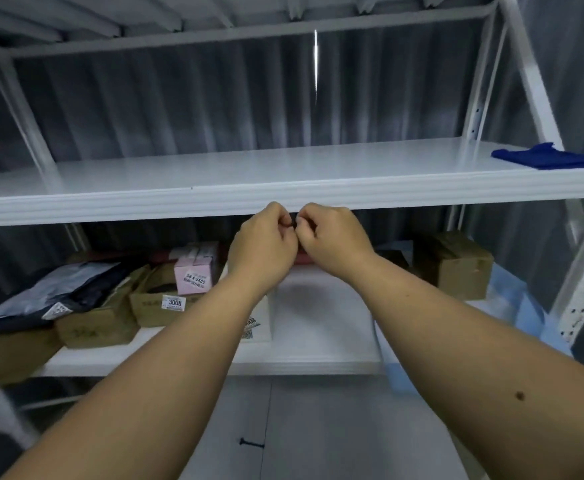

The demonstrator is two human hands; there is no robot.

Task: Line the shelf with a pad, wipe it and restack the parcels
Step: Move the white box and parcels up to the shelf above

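Both hands are meeting just under the front lip of the white shelf (pixel 214 174). Left hand (pixel 263 242) and right hand (pixel 332 239) are curling fingers, fingertips touching, pinching something small and dark; cannot tell what. Forearms are reaching up and forward. Blue cloth (pixel 550 157) is lying at the shelf's right end, well apart. Parcels (pixel 103 306) are sitting on the lower shelf, partly hidden behind the arms.

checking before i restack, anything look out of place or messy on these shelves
Two things. A dark screw lies loose on the floor below the rack. On the lower shelf, the left-hand parcels sit in a tilted, overlapping heap rather than a stack. The blue cloth lies crumpled on the upper shelf.
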